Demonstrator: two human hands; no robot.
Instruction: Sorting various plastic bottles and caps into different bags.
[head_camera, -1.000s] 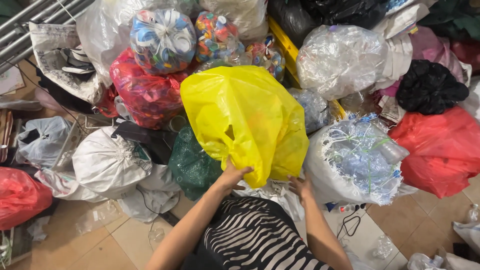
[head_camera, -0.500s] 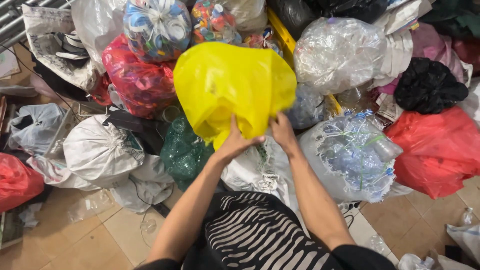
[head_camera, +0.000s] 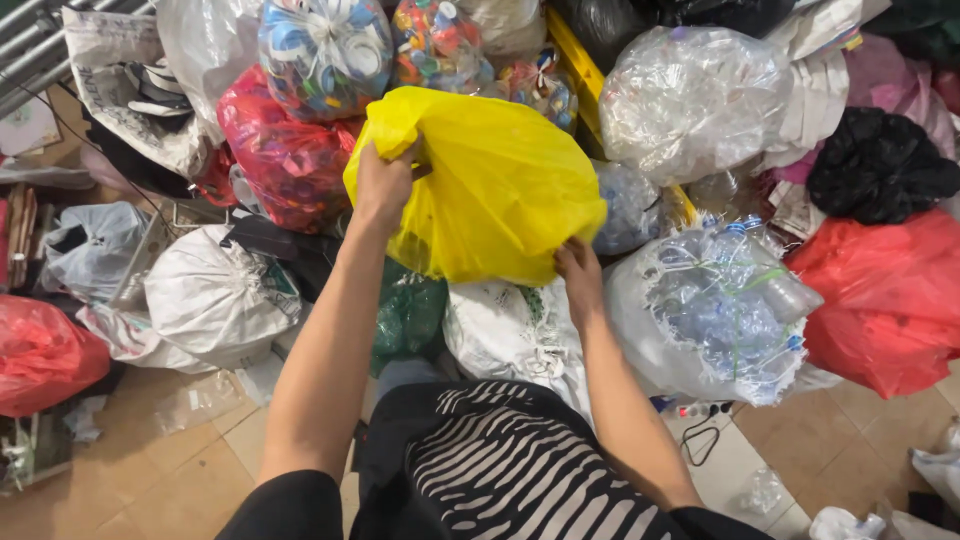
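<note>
Both hands clutch the yellow bag (head_camera: 490, 185) at the centre of the frame: the left hand (head_camera: 382, 185) bunches its upper corner, the right hand (head_camera: 578, 268) pinches its lower edge; thin plastic could tear, or slip onto the green bag (head_camera: 408, 315) below

The crumpled yellow plastic bag (head_camera: 490, 185) sat central; a clear bag of plastic bottles (head_camera: 715, 310) lay at four o'clock (just beside it), a knotted white sack (head_camera: 215, 295) at eight o'clock.

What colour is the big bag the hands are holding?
Bright yellow bag, seen best in the head view.
</note>
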